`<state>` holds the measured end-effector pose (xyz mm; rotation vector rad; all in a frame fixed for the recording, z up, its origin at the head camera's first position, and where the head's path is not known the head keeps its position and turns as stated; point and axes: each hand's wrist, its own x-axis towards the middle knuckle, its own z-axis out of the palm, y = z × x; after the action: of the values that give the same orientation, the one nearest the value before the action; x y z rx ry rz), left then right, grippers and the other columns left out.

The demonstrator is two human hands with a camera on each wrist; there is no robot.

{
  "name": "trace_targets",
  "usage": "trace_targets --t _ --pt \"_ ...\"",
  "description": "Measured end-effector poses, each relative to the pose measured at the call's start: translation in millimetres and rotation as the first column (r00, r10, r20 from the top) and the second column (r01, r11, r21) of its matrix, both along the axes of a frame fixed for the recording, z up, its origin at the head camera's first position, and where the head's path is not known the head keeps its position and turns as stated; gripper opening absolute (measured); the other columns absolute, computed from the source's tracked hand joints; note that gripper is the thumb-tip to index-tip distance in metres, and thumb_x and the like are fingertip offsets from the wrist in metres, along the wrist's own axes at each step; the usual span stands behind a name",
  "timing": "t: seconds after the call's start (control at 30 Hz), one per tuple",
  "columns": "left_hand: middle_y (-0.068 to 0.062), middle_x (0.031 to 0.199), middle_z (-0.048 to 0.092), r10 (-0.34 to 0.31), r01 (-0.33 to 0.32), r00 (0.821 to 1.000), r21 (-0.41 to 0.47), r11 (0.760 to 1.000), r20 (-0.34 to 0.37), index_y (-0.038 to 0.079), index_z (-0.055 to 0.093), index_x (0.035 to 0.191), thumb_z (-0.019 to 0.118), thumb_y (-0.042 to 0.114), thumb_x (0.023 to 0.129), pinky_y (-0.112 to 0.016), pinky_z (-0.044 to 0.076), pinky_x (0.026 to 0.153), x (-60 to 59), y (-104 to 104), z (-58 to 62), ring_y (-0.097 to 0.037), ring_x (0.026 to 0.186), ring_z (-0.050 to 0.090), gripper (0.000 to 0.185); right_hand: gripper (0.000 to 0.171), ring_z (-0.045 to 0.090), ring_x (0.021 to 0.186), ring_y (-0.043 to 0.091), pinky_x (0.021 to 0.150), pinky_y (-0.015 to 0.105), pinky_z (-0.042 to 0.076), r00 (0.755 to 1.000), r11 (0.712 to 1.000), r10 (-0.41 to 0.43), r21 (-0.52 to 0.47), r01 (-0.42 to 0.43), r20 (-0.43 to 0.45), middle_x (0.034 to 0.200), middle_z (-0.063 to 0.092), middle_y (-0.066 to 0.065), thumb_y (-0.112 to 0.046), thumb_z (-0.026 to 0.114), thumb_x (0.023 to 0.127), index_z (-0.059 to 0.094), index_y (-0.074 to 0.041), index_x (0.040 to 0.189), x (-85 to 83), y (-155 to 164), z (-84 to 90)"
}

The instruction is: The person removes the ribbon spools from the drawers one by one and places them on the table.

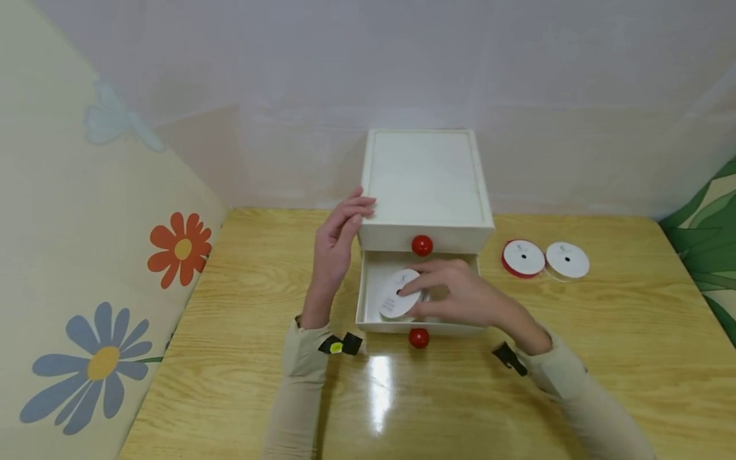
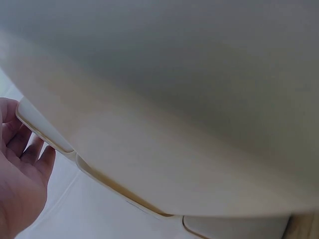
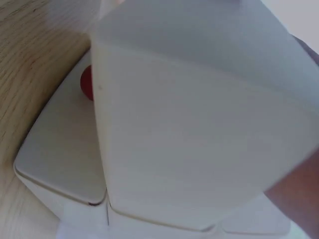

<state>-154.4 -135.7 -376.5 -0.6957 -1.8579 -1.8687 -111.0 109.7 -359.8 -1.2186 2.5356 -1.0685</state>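
Observation:
A cream two-drawer box stands at the back middle of the wooden table. Its lower drawer is pulled out, with a red knob on its front; the upper drawer is closed behind its own red knob. My right hand reaches into the open drawer and holds a white ribbon spool tilted on edge. My left hand rests with straight fingers against the box's upper left corner. The left wrist view shows the box side close up with my fingers beside it.
Two more spools lie flat on the table right of the box: one with red ribbon and one white. A flowered cushion rises along the left edge, a leaf-patterned one at the right. A pale wall stands behind.

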Motion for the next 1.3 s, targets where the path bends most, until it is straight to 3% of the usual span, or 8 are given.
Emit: trace_targets --t 0.3,0.43,0.57,0.7,0.93,1.13,1.3 --pt "-0.03 0.13 0.062 0.017 -0.018 0.999 0.013 1.0 0.03 -0.017 0.063 0.112 0.047 -0.003 0.106 -0.041 0.03 0.125 2.6 2 2.8 -0.026 0.147 0.042 0.023 0.029 0.063 0.123 0.034 0.094 0.053 0.058 0.998 0.989 -0.057 -0.14 0.055 -0.011 0.134 0.067 0.014 -0.018 0.086 0.083 0.081 -0.019 0.112 11.0 29 11.2" --pt "-0.03 0.131 0.062 0.018 -0.018 0.999 0.015 1.0 0.04 -0.017 0.063 0.113 0.047 -0.004 0.106 -0.041 0.03 0.125 3.2 3 3.7 -0.025 0.147 0.042 0.022 0.034 0.066 0.118 0.027 0.091 0.034 0.059 0.994 0.978 -0.077 -0.2 0.062 -0.071 0.132 0.069 0.011 -0.01 0.089 0.079 0.082 -0.019 0.111 11.6 44 18.6" --pt "-0.031 0.131 0.062 0.022 -0.022 0.999 0.013 1.0 0.044 -0.017 0.063 0.113 0.047 -0.004 0.106 -0.041 0.03 0.125 3.1 3 3.3 -0.024 0.147 0.042 0.022 0.038 0.069 0.111 0.021 0.083 0.019 0.051 0.986 0.97 -0.117 -0.225 0.088 -0.119 0.129 0.071 0.011 -0.007 0.09 0.075 0.082 -0.019 0.11 12.5 57 25.4" --pt "-0.029 0.13 0.063 0.023 -0.024 0.999 0.015 1.0 0.044 -0.017 0.064 0.112 0.047 -0.004 0.106 -0.041 0.03 0.125 2.9 3 2.6 -0.025 0.147 0.042 0.022 0.042 0.067 0.107 0.015 0.081 0.023 0.046 0.981 0.966 -0.141 -0.236 0.107 -0.131 0.128 0.072 0.01 -0.005 0.091 0.073 0.082 -0.02 0.111 14.4 70 31.2" --pt "-0.022 0.131 0.065 0.023 -0.023 0.999 0.012 1.0 0.041 -0.017 0.063 0.112 0.046 -0.004 0.106 -0.041 0.029 0.126 4.0 3 2.8 -0.027 0.148 0.041 0.022 0.042 0.062 0.113 0.006 0.069 0.02 0.055 0.973 0.954 -0.218 -0.227 0.196 -0.075 0.132 0.069 0.01 0.002 0.089 0.075 0.082 -0.018 0.111 18.8 91 35.3" --pt "-0.018 0.129 0.067 0.026 -0.026 0.999 0.012 1.0 0.031 -0.017 0.063 0.111 0.046 -0.005 0.106 -0.042 0.03 0.125 4.6 3 3.2 -0.028 0.147 0.042 0.021 0.039 0.061 0.12 0.003 0.087 0.013 0.05 0.952 0.923 -0.305 -0.256 0.288 -0.027 0.135 0.068 0.003 0.007 0.085 0.077 0.081 -0.012 0.111 20.1 114 37.6" --pt "-0.019 0.13 0.066 0.025 -0.026 0.999 0.018 1.0 0.029 -0.017 0.063 0.111 0.047 -0.005 0.105 -0.042 0.03 0.125 4.0 3 2.2 -0.027 0.147 0.042 0.021 0.039 0.059 0.125 0.004 0.092 0.012 0.048 0.941 0.894 -0.337 -0.303 0.329 0.028 0.138 0.066 -0.007 0.016 0.078 0.08 0.078 -0.002 0.115 17.2 140 37.2"
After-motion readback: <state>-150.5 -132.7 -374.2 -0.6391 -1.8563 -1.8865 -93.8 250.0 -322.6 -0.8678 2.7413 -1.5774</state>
